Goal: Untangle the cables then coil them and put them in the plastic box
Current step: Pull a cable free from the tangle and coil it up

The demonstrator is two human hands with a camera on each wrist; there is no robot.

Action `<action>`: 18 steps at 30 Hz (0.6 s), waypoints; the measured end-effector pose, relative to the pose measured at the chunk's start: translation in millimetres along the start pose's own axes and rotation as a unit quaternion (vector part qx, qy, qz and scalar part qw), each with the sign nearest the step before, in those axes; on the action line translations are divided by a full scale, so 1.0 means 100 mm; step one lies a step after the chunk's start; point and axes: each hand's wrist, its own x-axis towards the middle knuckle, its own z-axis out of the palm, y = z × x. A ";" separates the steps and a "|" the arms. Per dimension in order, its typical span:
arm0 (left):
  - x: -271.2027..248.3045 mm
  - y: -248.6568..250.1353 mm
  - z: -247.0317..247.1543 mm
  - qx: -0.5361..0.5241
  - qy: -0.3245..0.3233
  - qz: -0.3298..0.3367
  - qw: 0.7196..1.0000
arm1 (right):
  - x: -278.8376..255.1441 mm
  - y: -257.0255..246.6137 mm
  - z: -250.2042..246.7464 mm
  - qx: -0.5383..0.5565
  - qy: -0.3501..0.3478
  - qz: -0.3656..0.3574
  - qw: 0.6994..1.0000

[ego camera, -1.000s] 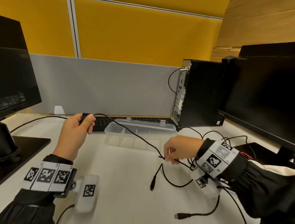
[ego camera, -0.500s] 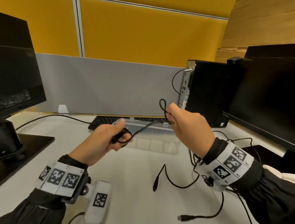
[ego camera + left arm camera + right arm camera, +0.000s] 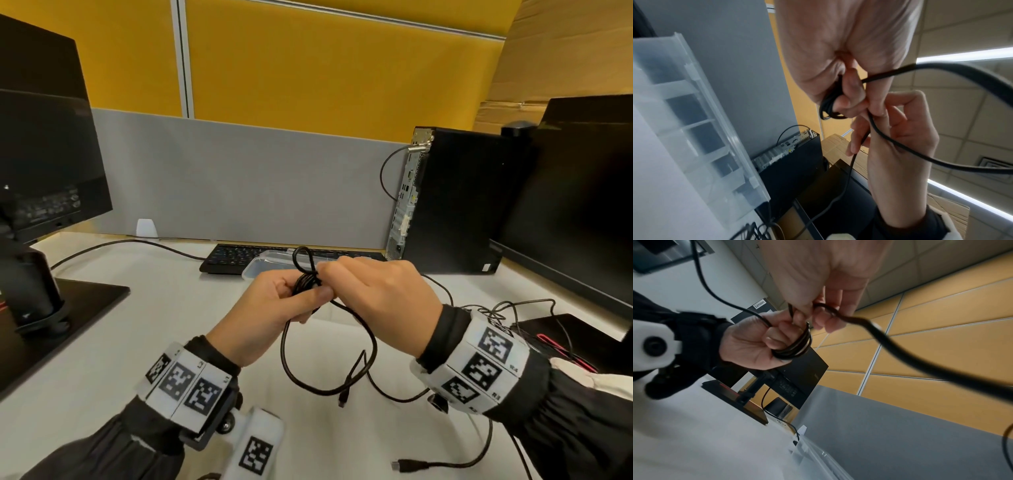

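Both hands meet above the desk in front of the clear plastic box (image 3: 260, 263). My left hand (image 3: 274, 308) grips a small bundle of coiled black cable (image 3: 305, 284), its loops wrapped round my curled fingers (image 3: 777, 340). My right hand (image 3: 373, 291) pinches the same cable (image 3: 871, 120) right beside the coil, and a small loop (image 3: 303, 258) sticks up between the hands. The cable's free part hangs below in a wide loop (image 3: 294, 370), ending in a plug (image 3: 344, 399) just above the desk.
More black cables (image 3: 513, 308) lie tangled at the right, one with a plug (image 3: 406, 466) near the front edge. A keyboard (image 3: 236, 257) lies behind the box. A computer tower (image 3: 455, 205) and monitors (image 3: 44, 154) stand at the back and sides.
My right hand has risen from the desk with the cable and come to my left hand. The left hand moved right, toward the middle. Another loop now lies at the coil.
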 end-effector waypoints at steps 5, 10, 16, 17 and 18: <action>0.05 0.00 -0.20 0.102 0.098 0.051 0.989 | -0.02 0.06 -0.06 0.036 -0.029 0.091 0.995; 0.12 -0.04 -0.44 0.244 0.192 0.091 0.946 | -0.08 0.33 -0.33 0.342 -0.184 0.260 0.884; 0.09 -0.15 -0.38 0.346 0.107 0.057 0.931 | -0.30 0.94 -0.33 0.221 -0.369 0.278 0.859; 0.10 -0.16 -0.43 0.340 0.128 0.054 0.930 | -0.39 1.10 -0.33 0.178 -0.392 0.288 0.855; 0.10 -0.15 -0.47 0.328 0.154 0.049 0.931 | -0.49 1.26 -0.35 0.140 -0.422 0.301 0.843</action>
